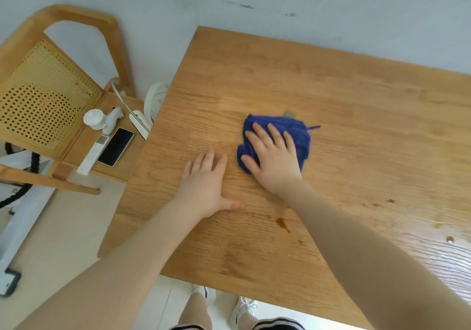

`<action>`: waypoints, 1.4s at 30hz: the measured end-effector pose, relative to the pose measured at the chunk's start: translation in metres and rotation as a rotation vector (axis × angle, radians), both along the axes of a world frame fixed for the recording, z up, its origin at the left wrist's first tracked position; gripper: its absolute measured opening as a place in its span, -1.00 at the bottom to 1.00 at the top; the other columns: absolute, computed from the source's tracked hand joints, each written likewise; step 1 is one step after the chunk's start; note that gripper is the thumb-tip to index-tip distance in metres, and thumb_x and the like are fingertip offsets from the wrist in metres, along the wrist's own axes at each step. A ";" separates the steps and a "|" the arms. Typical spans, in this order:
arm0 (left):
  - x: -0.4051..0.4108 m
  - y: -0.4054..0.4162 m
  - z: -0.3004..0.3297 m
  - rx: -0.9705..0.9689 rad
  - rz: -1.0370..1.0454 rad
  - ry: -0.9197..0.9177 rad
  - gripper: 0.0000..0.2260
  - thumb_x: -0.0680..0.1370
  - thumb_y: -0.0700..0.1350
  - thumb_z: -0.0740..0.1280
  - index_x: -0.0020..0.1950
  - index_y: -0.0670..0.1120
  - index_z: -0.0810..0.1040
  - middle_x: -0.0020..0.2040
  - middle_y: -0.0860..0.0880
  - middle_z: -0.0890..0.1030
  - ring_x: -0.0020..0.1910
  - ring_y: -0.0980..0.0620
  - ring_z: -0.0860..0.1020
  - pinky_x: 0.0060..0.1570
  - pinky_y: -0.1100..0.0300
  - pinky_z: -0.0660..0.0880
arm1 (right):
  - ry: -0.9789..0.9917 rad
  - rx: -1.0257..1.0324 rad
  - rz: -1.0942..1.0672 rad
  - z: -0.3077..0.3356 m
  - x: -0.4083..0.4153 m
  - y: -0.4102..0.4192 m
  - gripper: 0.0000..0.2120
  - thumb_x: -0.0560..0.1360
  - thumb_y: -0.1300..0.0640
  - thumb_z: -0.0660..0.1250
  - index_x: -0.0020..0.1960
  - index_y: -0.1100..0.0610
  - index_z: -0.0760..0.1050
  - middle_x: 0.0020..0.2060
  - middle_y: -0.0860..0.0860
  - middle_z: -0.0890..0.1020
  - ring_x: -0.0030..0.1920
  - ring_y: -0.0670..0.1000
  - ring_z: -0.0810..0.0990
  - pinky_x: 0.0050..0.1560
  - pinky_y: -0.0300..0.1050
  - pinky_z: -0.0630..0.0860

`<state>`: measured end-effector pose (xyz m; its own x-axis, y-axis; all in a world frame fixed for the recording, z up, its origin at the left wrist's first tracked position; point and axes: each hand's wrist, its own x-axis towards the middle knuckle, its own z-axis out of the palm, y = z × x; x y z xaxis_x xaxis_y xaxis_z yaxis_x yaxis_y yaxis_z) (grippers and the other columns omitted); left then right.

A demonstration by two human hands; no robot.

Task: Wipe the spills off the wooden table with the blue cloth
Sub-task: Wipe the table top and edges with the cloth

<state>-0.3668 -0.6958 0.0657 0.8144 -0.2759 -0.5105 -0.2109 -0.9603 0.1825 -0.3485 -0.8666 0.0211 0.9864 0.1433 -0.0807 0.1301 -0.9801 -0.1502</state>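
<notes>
A crumpled blue cloth (298,132) lies near the middle of the wooden table (356,95). My right hand (274,155) presses flat on the cloth with fingers spread. My left hand (207,185) rests palm down on the bare wood, just left of the cloth, holding nothing. A brown spill (283,224) marks the table between my forearms. Smaller brown spots (382,203) dot the right side, and a greyish patch (289,113) peeks out past the cloth's far edge.
A wooden chair (51,95) with a cane back stands left of the table. On its seat lie a phone (116,146), a white remote (93,154), a power strip (139,123) and small white items. A wall runs behind the table.
</notes>
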 end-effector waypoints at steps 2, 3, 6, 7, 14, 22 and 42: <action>0.001 -0.003 0.003 0.052 -0.002 -0.036 0.11 0.23 0.44 0.32 0.53 0.01 -0.20 0.56 -0.08 -0.14 0.53 -0.08 -0.09 0.48 -0.05 -0.09 | 0.004 0.007 0.078 0.002 -0.038 -0.002 -0.35 0.47 -0.27 -0.14 0.48 -0.03 0.14 0.51 -0.07 0.13 0.51 0.07 0.01 0.45 0.10 -0.14; 0.001 -0.004 0.004 0.064 0.012 -0.042 0.11 0.22 0.45 0.32 0.53 0.02 -0.20 0.56 -0.08 -0.13 0.53 -0.09 -0.07 0.47 -0.06 -0.06 | 0.019 0.013 0.127 0.003 -0.052 -0.005 -0.36 0.48 -0.27 -0.12 0.48 -0.03 0.15 0.50 -0.08 0.12 0.51 0.07 0.01 0.45 0.08 -0.17; -0.001 -0.016 0.003 0.128 -0.006 -0.051 0.09 0.23 0.45 0.33 0.52 0.09 -0.21 0.54 -0.17 -0.15 0.51 -0.18 -0.08 0.45 -0.09 -0.01 | 0.065 0.038 0.243 0.006 -0.056 -0.020 -0.36 0.46 -0.30 -0.12 0.48 -0.08 0.13 0.51 -0.11 0.07 0.52 0.02 -0.03 0.44 0.04 -0.22; -0.002 -0.020 0.002 0.154 -0.020 -0.053 0.09 0.23 0.43 0.34 0.52 0.09 -0.21 0.53 -0.20 -0.16 0.51 -0.20 -0.08 0.45 -0.09 -0.01 | 0.068 0.038 0.264 0.006 -0.047 -0.025 -0.35 0.45 -0.31 -0.14 0.48 -0.10 0.11 0.51 -0.13 0.05 0.52 0.00 -0.05 0.45 0.05 -0.21; -0.004 -0.024 -0.005 0.142 0.037 -0.015 0.10 0.23 0.38 0.40 0.51 0.13 -0.26 0.53 -0.18 -0.24 0.51 -0.22 -0.17 0.45 -0.13 -0.03 | 0.077 0.012 -0.051 0.002 0.015 -0.024 -0.46 0.58 -0.21 -0.05 0.51 -0.07 0.01 0.52 -0.13 0.00 0.52 0.00 -0.10 0.44 0.15 -0.26; -0.002 -0.025 -0.003 0.108 0.069 0.023 0.09 0.24 0.36 0.42 0.51 0.15 -0.24 0.53 -0.16 -0.25 0.51 -0.21 -0.19 0.45 -0.16 -0.01 | 0.049 0.006 0.102 0.002 -0.070 -0.017 -0.35 0.48 -0.25 -0.17 0.48 0.02 0.16 0.50 -0.08 0.13 0.51 0.06 0.06 0.42 0.11 -0.19; 0.004 -0.028 -0.006 0.098 0.048 0.040 0.12 0.24 0.34 0.44 0.51 0.10 -0.27 0.51 -0.21 -0.27 0.49 -0.25 -0.21 0.44 -0.23 -0.03 | 0.035 0.017 0.014 0.003 -0.048 -0.030 -0.33 0.45 -0.31 -0.11 0.46 -0.03 0.18 0.50 -0.10 0.12 0.51 0.04 0.03 0.44 0.12 -0.13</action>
